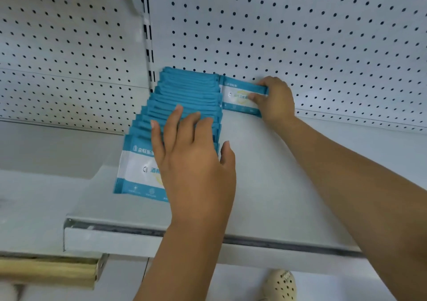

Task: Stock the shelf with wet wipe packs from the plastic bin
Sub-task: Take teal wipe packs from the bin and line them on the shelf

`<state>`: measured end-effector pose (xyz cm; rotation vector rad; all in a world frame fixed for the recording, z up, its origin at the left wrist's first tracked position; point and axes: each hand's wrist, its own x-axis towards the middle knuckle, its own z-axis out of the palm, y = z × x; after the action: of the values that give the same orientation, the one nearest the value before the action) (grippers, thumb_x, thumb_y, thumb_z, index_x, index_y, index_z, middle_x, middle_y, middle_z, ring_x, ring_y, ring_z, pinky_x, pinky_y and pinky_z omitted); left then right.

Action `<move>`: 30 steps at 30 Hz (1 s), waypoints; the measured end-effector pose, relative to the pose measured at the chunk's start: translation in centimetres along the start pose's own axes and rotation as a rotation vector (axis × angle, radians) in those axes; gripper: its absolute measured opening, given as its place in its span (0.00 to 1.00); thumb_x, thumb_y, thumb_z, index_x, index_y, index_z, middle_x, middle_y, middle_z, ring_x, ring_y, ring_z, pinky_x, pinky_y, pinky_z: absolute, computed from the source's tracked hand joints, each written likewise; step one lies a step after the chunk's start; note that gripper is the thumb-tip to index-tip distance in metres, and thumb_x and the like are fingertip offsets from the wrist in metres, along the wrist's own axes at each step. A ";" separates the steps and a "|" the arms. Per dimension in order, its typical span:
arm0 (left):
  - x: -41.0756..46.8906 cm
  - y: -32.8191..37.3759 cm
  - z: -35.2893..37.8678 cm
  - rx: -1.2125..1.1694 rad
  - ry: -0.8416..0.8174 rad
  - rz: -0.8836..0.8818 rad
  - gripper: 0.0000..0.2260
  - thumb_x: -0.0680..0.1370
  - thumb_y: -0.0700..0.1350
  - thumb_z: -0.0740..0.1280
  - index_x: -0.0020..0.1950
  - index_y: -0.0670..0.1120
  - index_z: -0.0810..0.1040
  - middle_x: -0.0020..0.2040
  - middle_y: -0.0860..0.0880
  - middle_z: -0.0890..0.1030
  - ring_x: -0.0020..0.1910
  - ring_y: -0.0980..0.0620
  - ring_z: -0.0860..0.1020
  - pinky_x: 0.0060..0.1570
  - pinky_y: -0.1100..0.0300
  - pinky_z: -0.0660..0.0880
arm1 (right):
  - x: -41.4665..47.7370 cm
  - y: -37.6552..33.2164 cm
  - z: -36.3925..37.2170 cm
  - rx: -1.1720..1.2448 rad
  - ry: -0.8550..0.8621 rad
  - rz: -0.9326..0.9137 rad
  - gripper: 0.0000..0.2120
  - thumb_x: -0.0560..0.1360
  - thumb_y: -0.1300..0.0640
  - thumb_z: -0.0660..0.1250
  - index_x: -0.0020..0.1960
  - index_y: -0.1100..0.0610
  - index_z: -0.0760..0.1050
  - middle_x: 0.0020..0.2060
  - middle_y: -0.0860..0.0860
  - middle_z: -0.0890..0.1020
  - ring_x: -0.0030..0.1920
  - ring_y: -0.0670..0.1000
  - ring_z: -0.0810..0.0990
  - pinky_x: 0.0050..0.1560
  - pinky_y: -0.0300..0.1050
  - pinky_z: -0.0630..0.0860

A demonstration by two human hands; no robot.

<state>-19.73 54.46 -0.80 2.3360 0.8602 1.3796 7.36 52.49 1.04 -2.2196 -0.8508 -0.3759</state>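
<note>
A row of several blue-and-white wet wipe packs (pixel 184 92) stands on edge on the white shelf (pixel 265 173), running from the pegboard back wall toward the front. My left hand (pixel 194 157) rests flat with straight fingers on the front packs of this row. At the back, to the right of the row, my right hand (pixel 275 99) grips a single upright wet wipe pack (pixel 238 97) against the pegboard. The plastic bin is out of view.
A white pegboard wall (pixel 323 34) backs the shelf. A slotted upright post (pixel 147 34) divides it from the neighbouring bay on the left. The shelf's front lip (pixel 115 238) carries a price rail. A beige perforated shoe (pixel 280 284) shows on the floor below.
</note>
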 end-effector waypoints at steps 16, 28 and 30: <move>-0.5 0.9 0.3 -0.149 0.154 0.032 0.14 0.74 0.46 0.72 0.57 0.42 0.83 0.57 0.46 0.84 0.65 0.43 0.76 0.67 0.47 0.67 | -3.8 0.8 -3.1 -0.211 0.148 -0.173 0.17 0.77 0.52 0.72 0.62 0.58 0.76 0.60 0.55 0.77 0.61 0.57 0.73 0.60 0.51 0.72; -8.2 8.8 2.2 -0.371 -0.233 0.220 0.15 0.75 0.48 0.69 0.59 0.43 0.83 0.59 0.47 0.84 0.62 0.44 0.77 0.67 0.53 0.68 | -19.5 5.2 -18.9 -0.498 -0.302 -0.211 0.23 0.80 0.44 0.67 0.72 0.51 0.74 0.70 0.47 0.77 0.71 0.51 0.72 0.69 0.47 0.70; -9.8 10.7 2.4 -0.377 -0.318 0.269 0.16 0.75 0.49 0.69 0.60 0.42 0.83 0.60 0.46 0.83 0.62 0.43 0.78 0.65 0.49 0.73 | -22.3 7.2 -21.9 -0.540 -0.309 -0.144 0.24 0.80 0.43 0.66 0.73 0.51 0.73 0.71 0.47 0.76 0.71 0.50 0.71 0.69 0.46 0.69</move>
<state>-17.53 40.12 -3.09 2.3311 0.1808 1.0977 -4.64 22.71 1.74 -2.7716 -1.1866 -0.3669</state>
